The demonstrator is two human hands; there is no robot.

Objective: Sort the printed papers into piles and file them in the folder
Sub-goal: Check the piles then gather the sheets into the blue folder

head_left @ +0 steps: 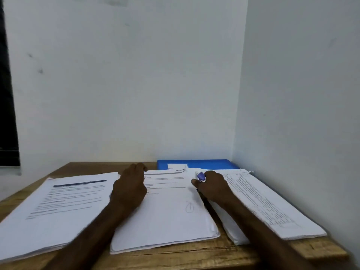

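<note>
Three piles of printed papers lie side by side on the wooden counter (194, 258) in the lower half of the frame: the left pile (56, 211) with a dark heading bar across its top sheet, the middle pile (169, 217) with a pen-drawn loop near its centre, and the right pile (272, 207), covered in dense small print and slanting toward the lower right. Behind them, at the centre right against the wall corner, the blue folder (210, 163) lies flat and closed with a white label (177, 166) on its cover; the far edges of the middle and right piles overlap its near edge. The left hand (129, 189) rests knuckles-up on the upper left corner of the middle pile, right at the seam with the left pile, its fingers bent down over the far edge of the sheets (whether that grip pinches paper or only rests there cannot be told). The right hand (212, 187) sits over the gap between the middle and right piles, its grip closed narrowly round a small blue-and-white object (201, 176) held between thumb and fingers just above the top right corner of the middle pile, near the folder's front edge. A dark strip (7, 114) runs down the far left edge of the frame.
</note>
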